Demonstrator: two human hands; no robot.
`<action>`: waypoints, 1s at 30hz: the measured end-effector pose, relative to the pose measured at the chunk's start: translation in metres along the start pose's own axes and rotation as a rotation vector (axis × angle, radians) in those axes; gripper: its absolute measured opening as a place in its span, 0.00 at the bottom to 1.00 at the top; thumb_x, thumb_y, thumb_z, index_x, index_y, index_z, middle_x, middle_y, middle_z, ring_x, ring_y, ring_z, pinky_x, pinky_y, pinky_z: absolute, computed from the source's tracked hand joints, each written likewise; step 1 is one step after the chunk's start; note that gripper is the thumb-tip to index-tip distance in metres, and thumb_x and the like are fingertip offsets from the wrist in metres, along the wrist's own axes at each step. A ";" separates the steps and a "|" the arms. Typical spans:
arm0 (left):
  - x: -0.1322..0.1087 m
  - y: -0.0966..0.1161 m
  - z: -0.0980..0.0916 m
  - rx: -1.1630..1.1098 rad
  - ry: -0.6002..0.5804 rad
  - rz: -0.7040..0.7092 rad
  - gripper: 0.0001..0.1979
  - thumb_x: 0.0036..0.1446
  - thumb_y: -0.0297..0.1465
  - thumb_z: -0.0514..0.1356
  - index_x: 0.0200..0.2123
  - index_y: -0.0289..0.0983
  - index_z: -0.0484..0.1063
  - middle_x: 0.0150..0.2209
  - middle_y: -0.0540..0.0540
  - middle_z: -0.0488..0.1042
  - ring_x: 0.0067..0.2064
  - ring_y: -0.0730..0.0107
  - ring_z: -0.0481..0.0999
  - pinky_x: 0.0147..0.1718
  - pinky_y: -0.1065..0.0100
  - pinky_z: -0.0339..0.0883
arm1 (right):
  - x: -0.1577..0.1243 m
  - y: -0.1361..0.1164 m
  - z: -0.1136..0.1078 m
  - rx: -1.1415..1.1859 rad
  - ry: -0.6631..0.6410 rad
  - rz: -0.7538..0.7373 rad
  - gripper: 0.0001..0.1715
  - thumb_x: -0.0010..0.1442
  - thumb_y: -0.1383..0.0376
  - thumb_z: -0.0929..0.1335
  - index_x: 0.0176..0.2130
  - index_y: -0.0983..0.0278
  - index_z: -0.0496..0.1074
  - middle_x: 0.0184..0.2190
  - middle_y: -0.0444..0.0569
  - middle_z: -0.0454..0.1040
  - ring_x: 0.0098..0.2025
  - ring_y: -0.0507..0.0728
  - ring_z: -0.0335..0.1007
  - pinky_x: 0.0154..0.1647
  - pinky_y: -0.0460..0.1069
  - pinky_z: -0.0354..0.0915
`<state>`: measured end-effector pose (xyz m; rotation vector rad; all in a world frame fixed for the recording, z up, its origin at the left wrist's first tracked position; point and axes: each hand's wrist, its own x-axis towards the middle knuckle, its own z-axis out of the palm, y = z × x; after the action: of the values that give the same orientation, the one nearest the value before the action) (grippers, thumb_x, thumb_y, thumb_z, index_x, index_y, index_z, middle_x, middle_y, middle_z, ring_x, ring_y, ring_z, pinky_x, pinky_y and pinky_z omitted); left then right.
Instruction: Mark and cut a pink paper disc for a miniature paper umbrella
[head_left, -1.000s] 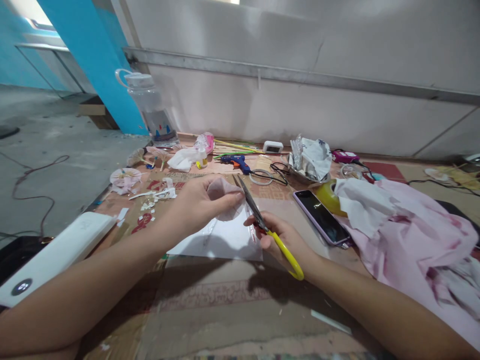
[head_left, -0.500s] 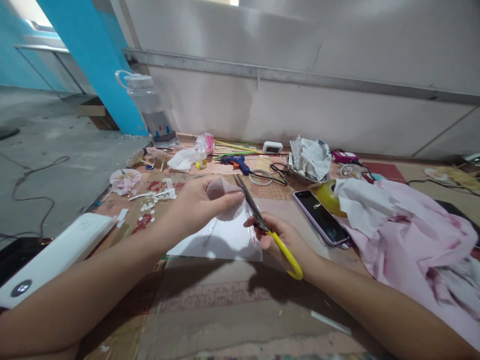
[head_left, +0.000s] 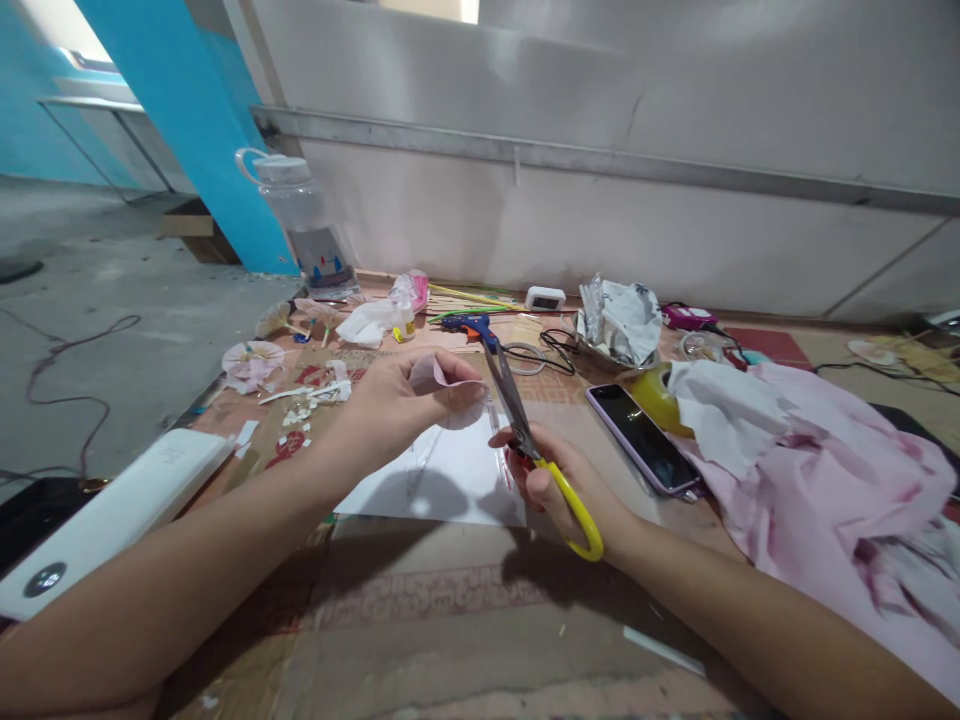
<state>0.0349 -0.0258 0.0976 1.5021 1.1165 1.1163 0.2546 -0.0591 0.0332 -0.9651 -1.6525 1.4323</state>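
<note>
Between the thumb and fingers of my left hand is a small piece of pale pink fabric, rounded and curling at its edge. My right hand grips a pair of yellow-handled scissors, their dark blades pointing up and away, slightly parted. The blades stand just right of the fabric, apart from it. Under both hands lies a white sheet of paper with thin clear strips on it.
A phone, yellow tape roll and crumpled pink cloth lie to the right. Behind are a blue glue gun and a bowl of wrappings. A water bottle and white device stand left.
The scissors have shifted slightly right, away from the fabric, and their blades have parted a little. The fabric has tilted in my left hand, its near edge curling up more.
</note>
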 end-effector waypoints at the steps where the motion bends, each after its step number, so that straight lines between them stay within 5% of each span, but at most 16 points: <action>1: 0.000 -0.001 0.000 -0.010 0.002 0.001 0.14 0.51 0.41 0.70 0.29 0.37 0.74 0.25 0.51 0.75 0.27 0.74 0.71 0.26 0.72 0.65 | 0.000 -0.001 0.000 -0.004 0.003 -0.004 0.47 0.52 0.29 0.69 0.50 0.64 0.71 0.32 0.43 0.64 0.31 0.52 0.57 0.32 0.48 0.55; 16: -0.002 0.000 0.000 -0.018 -0.020 -0.001 0.14 0.53 0.41 0.68 0.28 0.38 0.74 0.22 0.53 0.70 0.24 0.76 0.66 0.23 0.73 0.60 | -0.002 0.007 0.000 -0.039 -0.055 0.005 0.48 0.52 0.28 0.68 0.51 0.64 0.71 0.32 0.43 0.65 0.31 0.53 0.57 0.33 0.49 0.55; 24: -0.002 -0.008 -0.001 -0.048 -0.042 -0.056 0.18 0.51 0.44 0.71 0.31 0.36 0.73 0.28 0.48 0.77 0.30 0.70 0.75 0.28 0.70 0.66 | -0.002 0.008 0.000 0.017 -0.094 0.002 0.44 0.54 0.32 0.70 0.52 0.63 0.70 0.31 0.42 0.63 0.30 0.52 0.55 0.30 0.47 0.54; 30: -0.004 -0.006 -0.001 -0.003 -0.071 -0.041 0.20 0.54 0.47 0.68 0.28 0.36 0.71 0.26 0.48 0.76 0.26 0.73 0.70 0.24 0.72 0.61 | -0.002 0.006 0.001 -0.005 -0.069 0.025 0.45 0.53 0.31 0.70 0.51 0.63 0.71 0.32 0.43 0.63 0.32 0.53 0.56 0.32 0.48 0.55</action>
<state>0.0323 -0.0283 0.0914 1.4986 1.0915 1.0284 0.2549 -0.0608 0.0274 -0.9510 -1.7002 1.4943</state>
